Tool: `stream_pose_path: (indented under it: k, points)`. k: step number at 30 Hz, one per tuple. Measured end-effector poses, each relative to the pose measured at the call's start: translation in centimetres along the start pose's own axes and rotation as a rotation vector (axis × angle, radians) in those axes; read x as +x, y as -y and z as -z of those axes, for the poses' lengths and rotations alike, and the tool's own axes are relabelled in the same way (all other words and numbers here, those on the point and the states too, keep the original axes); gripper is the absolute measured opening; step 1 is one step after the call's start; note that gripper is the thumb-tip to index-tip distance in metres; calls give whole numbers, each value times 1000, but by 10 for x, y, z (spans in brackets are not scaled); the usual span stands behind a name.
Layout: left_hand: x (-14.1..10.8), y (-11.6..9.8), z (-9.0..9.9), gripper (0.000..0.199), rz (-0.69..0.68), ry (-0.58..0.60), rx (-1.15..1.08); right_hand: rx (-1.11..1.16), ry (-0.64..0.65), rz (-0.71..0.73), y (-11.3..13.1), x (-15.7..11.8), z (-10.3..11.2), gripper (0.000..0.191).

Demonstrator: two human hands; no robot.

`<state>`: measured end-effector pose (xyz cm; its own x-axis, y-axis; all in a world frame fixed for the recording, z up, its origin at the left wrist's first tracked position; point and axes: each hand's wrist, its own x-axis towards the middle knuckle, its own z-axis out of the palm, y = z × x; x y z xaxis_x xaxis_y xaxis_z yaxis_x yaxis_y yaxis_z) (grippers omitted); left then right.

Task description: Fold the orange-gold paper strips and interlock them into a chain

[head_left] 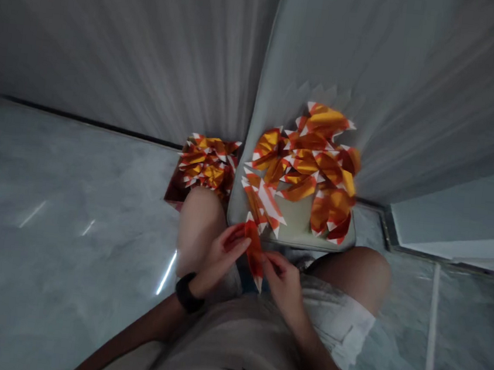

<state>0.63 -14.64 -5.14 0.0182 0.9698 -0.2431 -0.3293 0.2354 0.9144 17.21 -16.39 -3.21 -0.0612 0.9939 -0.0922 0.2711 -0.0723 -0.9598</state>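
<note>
Head view: a folded orange-and-white paper piece (pixel 253 250) was held above the lap in a narrow pinch by the left hand (pixel 221 259) and right hand (pixel 283 286). Similar pieces (pixel 306 167) were heaped on a pale cushion (pixel 297 214), which was set on a grey marble floor (pixel 72 208) against a pleated grey drape (pixel 112 35).

View: one head-worn camera, looking from above
Facing: forward and down
Nearness: close to the left hand (pixel 220 259) and right hand (pixel 283 286)
</note>
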Motion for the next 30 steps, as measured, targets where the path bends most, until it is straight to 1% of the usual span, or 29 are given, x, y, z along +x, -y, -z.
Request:
stream_pose_path:
  k: [3,5,8,11,13,15,17,19,21,24,27,30]
  points:
    - [2,7,-2,44,-39,-70,120,-105,-120,50,1,-4,2,27]
    - [4,9,-3,35,-50,-57,243,-150,-165,71,1,-5,7,28]
    - [7,5,-1,35,-17,67,394,-202,-149,66,-5,-2,22,31]
    - [10,-4,0,35,-8,189,499,-210,-71,25,-15,4,41,34]
    - [12,-8,-3,35,-18,247,576,-188,-6,-14,-22,6,51,35]
    - [13,-12,-8,34,-21,283,635,-173,23,-33,-27,7,56,34]
    - [12,-14,-15,33,-42,303,700,-180,-1,-11,-29,8,57,31]
    - [12,-16,-23,32,-89,327,785,-188,-54,42,-26,9,58,29]
    - [12,-19,-30,31,-126,362,853,-185,-81,92,-22,11,59,29]
    - [14,-26,-36,31,-127,404,875,-172,-64,107,-17,15,65,31]
    - [17,-33,-39,32,-51,447,789,-72,-1,34,-16,18,73,32]
    - [21,-39,-40,33,12,500,737,27,22,-21,-17,18,77,34]
